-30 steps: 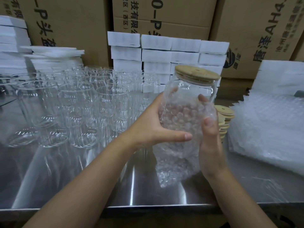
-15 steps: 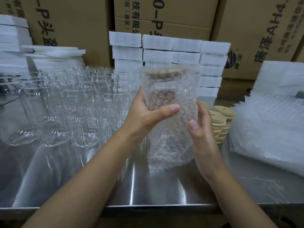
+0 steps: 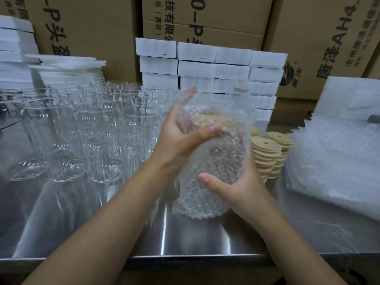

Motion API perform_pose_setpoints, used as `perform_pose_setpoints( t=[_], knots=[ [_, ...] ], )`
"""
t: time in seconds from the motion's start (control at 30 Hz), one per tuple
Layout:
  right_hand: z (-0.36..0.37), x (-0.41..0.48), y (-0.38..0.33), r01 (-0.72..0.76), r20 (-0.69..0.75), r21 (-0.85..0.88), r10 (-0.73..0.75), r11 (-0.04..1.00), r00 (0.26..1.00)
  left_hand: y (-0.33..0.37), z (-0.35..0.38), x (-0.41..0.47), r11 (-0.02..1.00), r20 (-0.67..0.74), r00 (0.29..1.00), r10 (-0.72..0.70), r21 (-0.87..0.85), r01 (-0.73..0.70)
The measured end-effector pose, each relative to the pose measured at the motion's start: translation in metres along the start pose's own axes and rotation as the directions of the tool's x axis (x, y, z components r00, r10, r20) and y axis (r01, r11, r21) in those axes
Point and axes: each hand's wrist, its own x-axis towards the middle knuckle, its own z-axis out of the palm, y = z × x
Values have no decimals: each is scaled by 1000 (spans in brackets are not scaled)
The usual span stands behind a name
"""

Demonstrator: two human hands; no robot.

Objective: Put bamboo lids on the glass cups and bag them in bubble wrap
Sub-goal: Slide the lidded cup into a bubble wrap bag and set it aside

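bagged cup: 1 glass cup [image 3: 223,161] w/ 1 bamboo lid [image 3: 213,121] on it, both fully inside a bubble wrap bag [image 3: 205,198], held upright just above the desk [image 3: 195,237] near the middle of its front edge; bag's open top sticks up loose past the lid

left hand [image 3: 181,138]: fingers curled round the bag at lid height, thumb pressed across the front, other fingertips showing thru the wrap behind

right hand [image 3: 240,188]: cupped round the lower part of the bag from the right, thumb on the front, closed on it

bare cups [image 3: 96,130]: big bunch on the left half of the desk, prob 20+, too see-thru and overlapped to count properly

spare lids [image 3: 267,149]: 3 stacks just right of the bag, each lid w/ a small hole; one stack mostly hidden, can't count lids per stack

bubble wrap pile [image 3: 337,157]: 1 heap at the right edge

white foam boxes [image 3: 205,66]: stacked along the back edge, approx 4 columns; more white foam pieces [image 3: 65,64] back left

writing: brown cartons [image 3: 207,19] behind show "0-P", "AHA" + Chinese characters, partly cut off

surface/room: shiny steel desk w/ reflections, cartons walling the whole back, looks like a packing/storage area
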Motion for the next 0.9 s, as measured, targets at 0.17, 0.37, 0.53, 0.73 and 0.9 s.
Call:
perform_pose_setpoints(
  t=[0.17, 0.37, 0.53, 0.73, 0.9],
  knots=[
    [-1, 0, -2, 0, -167, 9, 2, 1000, 986, -1, -1, -2, 976, 62, 994, -86, 204, 72],
    [-1, 12, -26, 11, -200, 8, -9, 1000, 980, -4, 4, -3, 997, 91, 996, -14, 70, 8],
    [-50, 90, -71, 70, -306, -91, -94, 993, 947, -19, 7, -5, 956, -177, 973, 149, 278, -96],
    [-107, 203, -54, -82, -456, -279, -57, 957, 888, -60, 2, -4, 684, -18, 936, 351, 688, -243],
    [-120, 242, 15, -271, -398, -546, 39, 793, 917, -79, 0, 12, 597, 80, 927, 366, 745, -299]
  ],
)
